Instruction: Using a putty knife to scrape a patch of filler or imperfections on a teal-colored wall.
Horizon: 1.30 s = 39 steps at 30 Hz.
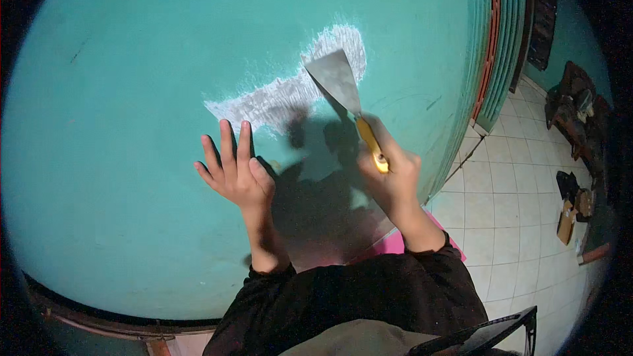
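Note:
My right hand (393, 173) grips the yellow handle of a putty knife (336, 76). Its wide metal blade lies over the upper right part of a bare, whitish scraped patch (272, 104) on a turquoise painted wall (148, 49). Ragged paint edges and fine scratches surround the patch. Just below the patch's left end, my left hand (240, 173) rests against the wall with fingers spread and nothing in it. Shadows of my arm and the tool fall on the wall between my hands.
A white tiled floor (499, 207) lies to the right, with a pink sheet (390, 244) near the wall's foot. Dark furniture (578, 109) and a small cardboard box (566, 222) stand at the far right. A ribbed turquoise panel (504, 44) borders the wall.

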Tool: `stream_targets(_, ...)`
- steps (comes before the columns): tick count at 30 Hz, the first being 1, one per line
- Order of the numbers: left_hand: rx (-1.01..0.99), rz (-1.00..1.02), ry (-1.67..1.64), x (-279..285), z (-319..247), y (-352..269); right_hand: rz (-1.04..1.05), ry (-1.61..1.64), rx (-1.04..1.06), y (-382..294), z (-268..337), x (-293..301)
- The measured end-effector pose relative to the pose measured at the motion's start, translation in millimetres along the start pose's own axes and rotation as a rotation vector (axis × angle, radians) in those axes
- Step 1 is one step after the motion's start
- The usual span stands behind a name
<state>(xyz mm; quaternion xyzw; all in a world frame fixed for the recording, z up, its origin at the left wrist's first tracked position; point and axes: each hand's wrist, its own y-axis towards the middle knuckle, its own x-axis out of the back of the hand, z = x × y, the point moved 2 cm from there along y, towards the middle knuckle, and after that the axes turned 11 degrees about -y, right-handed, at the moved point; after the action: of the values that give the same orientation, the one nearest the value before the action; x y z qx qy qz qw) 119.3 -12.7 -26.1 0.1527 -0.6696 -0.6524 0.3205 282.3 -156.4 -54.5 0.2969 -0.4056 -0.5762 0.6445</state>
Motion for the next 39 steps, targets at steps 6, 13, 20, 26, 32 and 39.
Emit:
stream_targets(6, 0.01, 0.005, 0.014, 3, -5, 4, -0.03, 0.018, -0.02, 8, 5, 2)
stream_targets(13, 0.004, -0.024, 0.021, 2, -7, 5, 0.035, 0.021, -0.026, 6, 4, 9)
stream_targets(20, -0.006, -0.016, 0.033, 7, -6, 4, 0.133, 0.111, -0.069, 9, -1, 18)
stream_targets(26, 0.008, -0.001, 0.032, 7, -13, 4, 0.085, 0.123, -0.065, 15, 6, 31)
stream_targets(32, 0.004, -0.017, 0.009, 3, -14, 7, 0.006, 0.049, -0.016, 2, -3, 9)
stream_targets(39, 0.001, -0.013, -0.004, 6, -7, 1, 0.077, -0.007, 0.001, 5, 3, 12)
